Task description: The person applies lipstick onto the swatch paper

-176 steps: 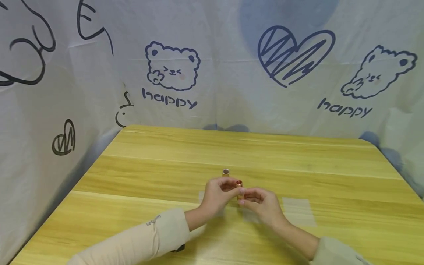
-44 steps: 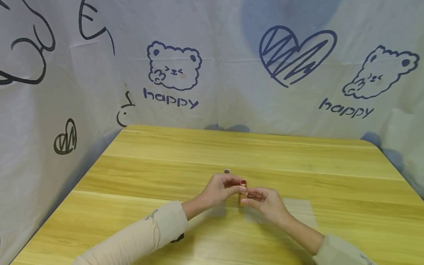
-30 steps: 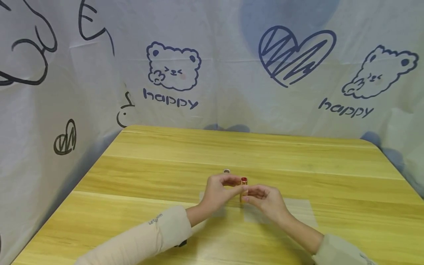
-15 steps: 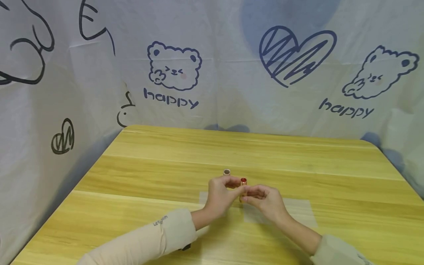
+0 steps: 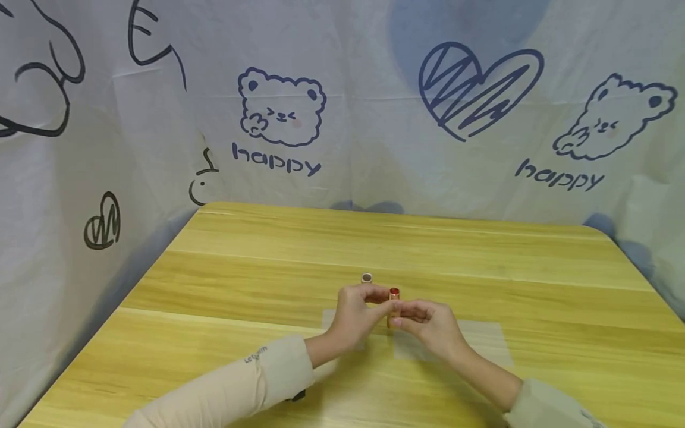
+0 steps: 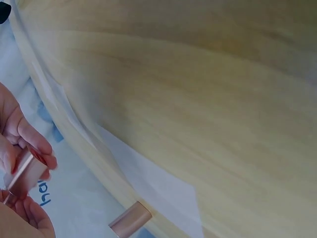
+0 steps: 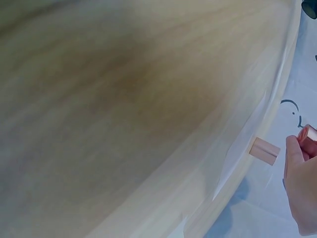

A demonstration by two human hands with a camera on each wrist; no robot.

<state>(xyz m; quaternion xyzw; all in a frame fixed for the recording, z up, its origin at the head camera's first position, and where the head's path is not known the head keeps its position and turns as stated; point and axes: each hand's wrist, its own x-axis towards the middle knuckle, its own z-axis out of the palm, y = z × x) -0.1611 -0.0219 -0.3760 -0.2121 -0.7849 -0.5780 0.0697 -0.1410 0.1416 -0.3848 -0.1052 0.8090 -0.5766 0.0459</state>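
Note:
Both hands hold a rose-gold lipstick [image 5: 394, 295] upright above the middle of the table, its red tip showing at the top rim. My left hand [image 5: 353, 312] pinches it from the left, thumb in front. From the right, my right hand [image 5: 434, 327] pinches the tube lower down, and fingers hide much of its lower part. Behind the left hand stands the lipstick's cap [image 5: 366, 278], hollow end up, partly covered in the head view. The left wrist view shows the cap [image 6: 130, 219] fully, as does the right wrist view, where the lipstick [image 7: 309, 140] sits at the edge.
Thin whitish sheets lie on the wooden table [image 5: 241, 285]; one sheet [image 5: 489, 342] is right of the right hand, another sheet [image 5: 329, 320] beneath the left. A small black object [image 5: 298, 396] shows under the left sleeve. A printed cloth [image 5: 369, 154] hangs behind.
Compared with the oldest frame, both hands and the lipstick are slightly further right. The left wrist has tilted back and forth a little, covering then baring part of the cap. Over the last half second, almost still.

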